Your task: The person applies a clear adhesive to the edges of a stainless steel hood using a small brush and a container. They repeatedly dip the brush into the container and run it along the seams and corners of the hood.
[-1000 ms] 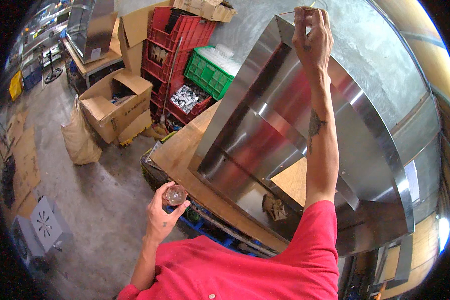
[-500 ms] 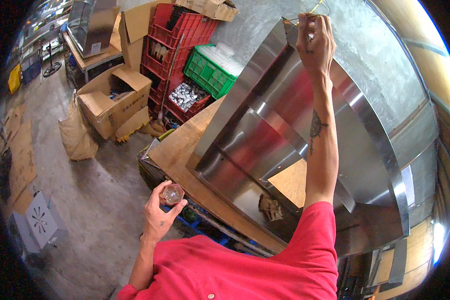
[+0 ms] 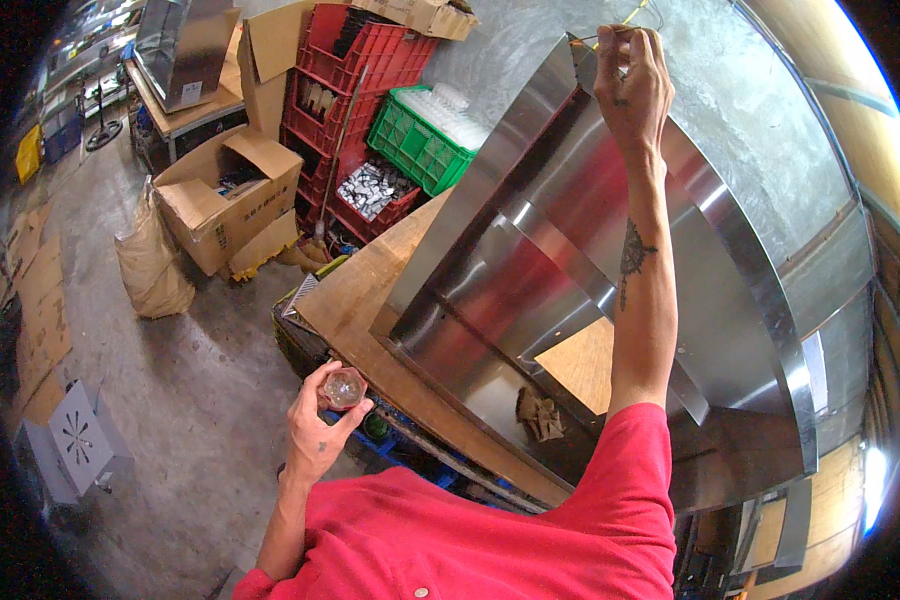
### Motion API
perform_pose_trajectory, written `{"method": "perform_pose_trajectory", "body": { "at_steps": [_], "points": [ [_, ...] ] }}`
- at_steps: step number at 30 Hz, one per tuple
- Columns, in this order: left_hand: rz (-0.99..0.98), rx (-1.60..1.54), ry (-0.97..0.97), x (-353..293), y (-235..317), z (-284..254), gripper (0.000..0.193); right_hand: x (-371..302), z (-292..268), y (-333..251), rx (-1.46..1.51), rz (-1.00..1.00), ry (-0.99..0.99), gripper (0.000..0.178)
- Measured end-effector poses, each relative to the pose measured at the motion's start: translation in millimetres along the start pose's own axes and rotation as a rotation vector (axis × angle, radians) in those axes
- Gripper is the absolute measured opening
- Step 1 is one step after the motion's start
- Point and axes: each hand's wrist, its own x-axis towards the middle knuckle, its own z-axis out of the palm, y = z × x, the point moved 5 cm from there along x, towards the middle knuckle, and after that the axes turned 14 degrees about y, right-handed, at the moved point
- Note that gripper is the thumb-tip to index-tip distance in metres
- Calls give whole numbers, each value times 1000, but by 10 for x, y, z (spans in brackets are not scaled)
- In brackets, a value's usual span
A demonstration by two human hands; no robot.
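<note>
My left hand (image 3: 315,425) is closed around a small clear glass cup (image 3: 342,389) with a faceted rim, held low beside the bench edge. Pale liquid or a shiny bottom shows inside it; I cannot tell which. At arm's length my right hand (image 3: 632,85) pinches its fingers together by the upper corner of a large stainless steel hood (image 3: 450,240). A thin dark line sticks out from those fingertips, too small to name. The hood lies tilted on a wooden bench (image 3: 355,315), its hollow side toward me. A crumpled brown rag or paper (image 3: 540,415) lies inside it.
Stacked red crates (image 3: 355,65) and a green crate (image 3: 420,140) with white parts stand beyond the bench. An open cardboard box (image 3: 225,205) and a tan sack (image 3: 155,265) sit on the concrete floor. A grey metal housing (image 3: 78,440) lies at lower left. A yellow wire (image 3: 634,12) hangs on the wall.
Almost nothing differs. The left hand and the glass cup have shifted very slightly; the right hand stays at the hood's upper corner, still pinched.
</note>
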Motion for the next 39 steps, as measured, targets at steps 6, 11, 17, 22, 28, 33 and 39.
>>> {"method": "perform_pose_trajectory", "body": {
  "at_steps": [6, 11, 17, 22, 28, 33, 39],
  "points": [
    [-15, -21, 10, -5, 32, -4, 65, 1, 8, 19, -5, -16, 6, 21],
    [-4, -4, 15, -7, 41, -14, 64, 5, 21, 35, 5, 12, -2, 19],
    [-16, -7, 1, -8, 39, -14, 65, 10, 6, -2, 4, -31, 0, 20],
    [-10, 4, 7, 0, 38, -16, 65, 3, 16, 2, 12, -12, 12, 20],
    [-28, -17, 2, -12, 50, -13, 66, -11, 27, 5, 3, -10, -3, 19],
    [-31, -19, -3, -30, 14, -8, 67, -6, 23, -10, 6, -1, -1, 18],
    [-54, -42, -17, -119, -11, 12, 66, -45, -120, -20, 75, 52, 1, 16]
  ]
}}
